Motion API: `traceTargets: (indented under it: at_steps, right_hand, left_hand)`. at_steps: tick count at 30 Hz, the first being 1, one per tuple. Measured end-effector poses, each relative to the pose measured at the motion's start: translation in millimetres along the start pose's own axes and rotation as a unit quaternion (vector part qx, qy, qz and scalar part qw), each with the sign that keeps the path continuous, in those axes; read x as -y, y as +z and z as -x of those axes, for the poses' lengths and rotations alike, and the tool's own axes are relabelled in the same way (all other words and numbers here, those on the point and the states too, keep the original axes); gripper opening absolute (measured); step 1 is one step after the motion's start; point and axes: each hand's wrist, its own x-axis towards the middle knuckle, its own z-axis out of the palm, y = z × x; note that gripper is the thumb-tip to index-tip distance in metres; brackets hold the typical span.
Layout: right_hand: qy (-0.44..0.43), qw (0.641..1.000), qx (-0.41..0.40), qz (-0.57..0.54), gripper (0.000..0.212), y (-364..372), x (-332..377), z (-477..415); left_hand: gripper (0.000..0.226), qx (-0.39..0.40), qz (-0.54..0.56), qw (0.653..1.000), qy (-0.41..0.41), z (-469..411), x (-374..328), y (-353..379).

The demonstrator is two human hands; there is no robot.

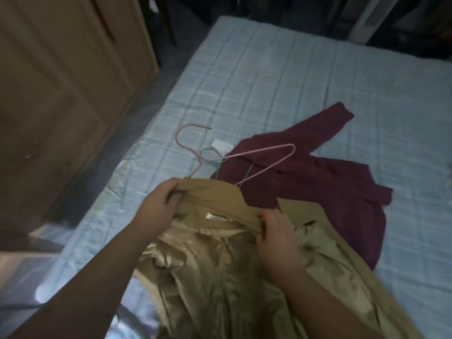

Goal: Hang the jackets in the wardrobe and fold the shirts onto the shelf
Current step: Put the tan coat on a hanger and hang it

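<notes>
You hold the tan jacket [220,265] by its collar, shiny lining up, low over the near part of the bed [269,69]. Your left hand [156,211] grips one end of the collar and your right hand [276,238] pinches the other (both curled tight on cloth). Just beyond lies a maroon garment [318,182], with a pink hanger [259,151] and a green hanger [247,174] partly on it. The wooden wardrobe [61,81] stands at the left.
</notes>
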Motion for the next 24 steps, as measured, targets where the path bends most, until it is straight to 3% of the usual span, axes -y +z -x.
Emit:
traceTargets:
  at_steps: [5, 11, 16, 22, 24]
  right_hand:
    - [0.084, 0.995, 0.017, -0.051, 0.049, -8.2, 12.8, 76.1]
    - [0.147, 0.981, 0.129, 0.006, 0.065, -2.9, 27.7, 154.6]
    - [0.170, 0.969, 0.173, 0.055, 0.054, 26.4, 28.5, 231.7]
    - [0.222, 0.948, 0.221, 0.050, 0.055, 59.4, 16.6, 307.4]
    - [0.251, 0.941, 0.228, 0.022, 0.056, 65.7, 7.0, 320.3]
  left_hand:
    - [0.058, 0.053, -0.038, 0.998, 0.013, 75.4, -9.2, -15.9]
    - [0.043, 0.042, -0.057, 0.994, 0.083, 134.6, -6.7, -28.3]
    - [0.025, 0.097, -0.091, 0.985, 0.107, 201.0, 20.1, -26.7]
    - [0.023, 0.091, -0.054, 0.994, 0.033, 300.7, 64.2, 9.5]
    - [0.037, 0.083, -0.048, 0.995, -0.016, 322.0, 71.2, 23.7]
